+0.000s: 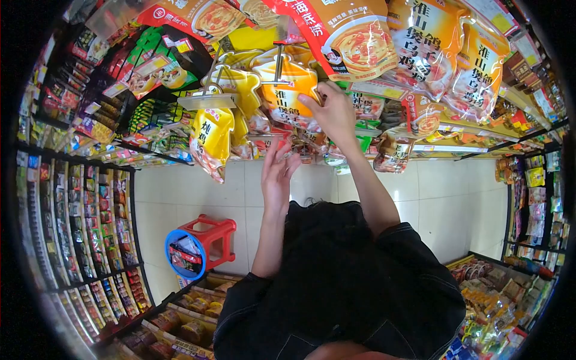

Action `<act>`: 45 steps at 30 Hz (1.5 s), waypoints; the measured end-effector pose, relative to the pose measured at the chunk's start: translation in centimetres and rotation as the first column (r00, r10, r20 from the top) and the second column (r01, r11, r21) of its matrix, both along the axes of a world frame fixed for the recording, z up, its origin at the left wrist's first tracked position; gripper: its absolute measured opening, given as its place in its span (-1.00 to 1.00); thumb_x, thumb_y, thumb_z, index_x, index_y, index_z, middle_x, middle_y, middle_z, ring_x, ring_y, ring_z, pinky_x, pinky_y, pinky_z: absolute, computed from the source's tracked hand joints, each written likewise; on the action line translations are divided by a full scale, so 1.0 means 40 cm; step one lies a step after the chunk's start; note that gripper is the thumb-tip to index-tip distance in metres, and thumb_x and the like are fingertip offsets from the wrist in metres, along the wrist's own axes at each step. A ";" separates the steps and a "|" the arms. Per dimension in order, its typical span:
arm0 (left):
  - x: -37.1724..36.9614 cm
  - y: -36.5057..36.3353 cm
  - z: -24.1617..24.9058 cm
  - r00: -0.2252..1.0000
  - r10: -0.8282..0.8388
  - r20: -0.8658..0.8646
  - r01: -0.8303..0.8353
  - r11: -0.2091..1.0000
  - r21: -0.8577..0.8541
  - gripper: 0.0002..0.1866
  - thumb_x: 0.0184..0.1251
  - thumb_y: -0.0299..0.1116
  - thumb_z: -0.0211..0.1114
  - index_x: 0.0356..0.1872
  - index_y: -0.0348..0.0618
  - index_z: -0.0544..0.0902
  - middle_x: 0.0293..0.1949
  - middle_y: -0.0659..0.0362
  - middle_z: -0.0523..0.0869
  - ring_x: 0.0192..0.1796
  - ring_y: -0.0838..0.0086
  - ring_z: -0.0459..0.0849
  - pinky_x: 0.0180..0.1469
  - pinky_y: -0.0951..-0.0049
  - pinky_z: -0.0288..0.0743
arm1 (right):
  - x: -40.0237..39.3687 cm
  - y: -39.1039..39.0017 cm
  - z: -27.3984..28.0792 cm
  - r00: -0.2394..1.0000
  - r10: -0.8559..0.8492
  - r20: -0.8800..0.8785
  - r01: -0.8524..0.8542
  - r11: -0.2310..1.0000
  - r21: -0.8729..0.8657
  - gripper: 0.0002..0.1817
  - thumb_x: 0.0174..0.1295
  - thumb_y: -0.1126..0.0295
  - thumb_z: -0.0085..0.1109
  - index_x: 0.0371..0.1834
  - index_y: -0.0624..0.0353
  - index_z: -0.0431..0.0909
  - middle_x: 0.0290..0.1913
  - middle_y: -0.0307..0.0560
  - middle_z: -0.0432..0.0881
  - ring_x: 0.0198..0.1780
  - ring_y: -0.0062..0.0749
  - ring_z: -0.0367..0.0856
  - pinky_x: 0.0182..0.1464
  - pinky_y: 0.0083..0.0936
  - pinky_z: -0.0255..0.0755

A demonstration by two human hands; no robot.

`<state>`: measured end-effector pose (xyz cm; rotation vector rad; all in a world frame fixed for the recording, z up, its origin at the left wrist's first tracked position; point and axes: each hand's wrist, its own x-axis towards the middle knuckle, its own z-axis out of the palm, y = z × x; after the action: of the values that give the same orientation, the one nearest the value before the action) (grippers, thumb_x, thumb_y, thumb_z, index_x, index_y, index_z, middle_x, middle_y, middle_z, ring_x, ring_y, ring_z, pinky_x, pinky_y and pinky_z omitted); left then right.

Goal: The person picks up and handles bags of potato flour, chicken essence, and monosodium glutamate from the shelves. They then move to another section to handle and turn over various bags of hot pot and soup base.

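My right hand [337, 114] grips the right edge of an orange and yellow food packet [287, 99], thumb on its front and fingers behind. The packet hangs from a metal hook [278, 63] among similar pouches. Just below it my left hand [279, 174] is raised with its fingers apart, holding nothing. Its fingertips are close to the lower packets; whether they touch cannot be made out. A yellow pouch [212, 138] hangs to the left, and a large red and orange soup pouch [345, 39] hangs above my right hand.
Shelves of packaged goods [90, 216] line the left side, with more shelves [537, 186] on the right. On the tiled floor, a red stool [223, 231] stands beside a blue basket [170, 264] with items in it. Bins of packets [195, 327] lie behind me.
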<state>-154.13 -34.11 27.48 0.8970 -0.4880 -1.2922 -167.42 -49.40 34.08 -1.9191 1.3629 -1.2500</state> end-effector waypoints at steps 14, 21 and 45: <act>-0.048 0.037 -0.101 0.981 0.193 -0.023 -0.193 0.981 0.004 -0.47 0.47 -0.42 0.21 0.43 -0.22 0.40 0.16 0.13 0.62 0.18 0.43 0.64 0.16 0.38 0.58 | -0.164 0.125 0.079 0.905 0.344 0.252 -0.393 0.902 0.179 -0.68 0.41 0.19 0.31 -0.25 0.28 0.65 -0.43 -0.07 0.61 -0.39 -0.43 0.54 -0.30 -0.39 0.40; -0.050 0.159 -0.011 0.892 -0.148 -0.427 0.223 0.966 0.133 -0.40 0.39 -0.38 0.37 0.40 -0.24 0.37 0.16 0.07 0.60 0.18 0.30 0.62 0.24 0.22 0.55 | -0.278 0.265 0.074 0.894 0.361 0.267 -0.445 0.789 0.423 -0.62 0.53 0.11 0.17 -0.03 0.28 0.66 -0.27 -0.07 0.67 -0.25 -0.46 0.60 -0.17 -0.42 0.49; -0.345 -0.035 0.217 0.637 -0.485 0.599 0.736 0.613 -0.286 -0.19 0.55 0.16 0.16 0.53 -0.24 0.19 0.36 -0.09 0.48 0.24 0.23 0.62 0.22 0.24 0.49 | -0.626 0.140 0.449 0.978 -0.119 0.172 0.170 0.932 -0.320 -0.45 0.45 0.44 0.26 0.48 0.29 0.45 0.46 0.00 0.51 0.41 -0.39 0.49 0.46 -0.47 0.30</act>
<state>-167.93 -35.53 36.14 0.5675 -1.5971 -1.4551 -192.45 -43.81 52.03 -1.9174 1.2996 -1.7578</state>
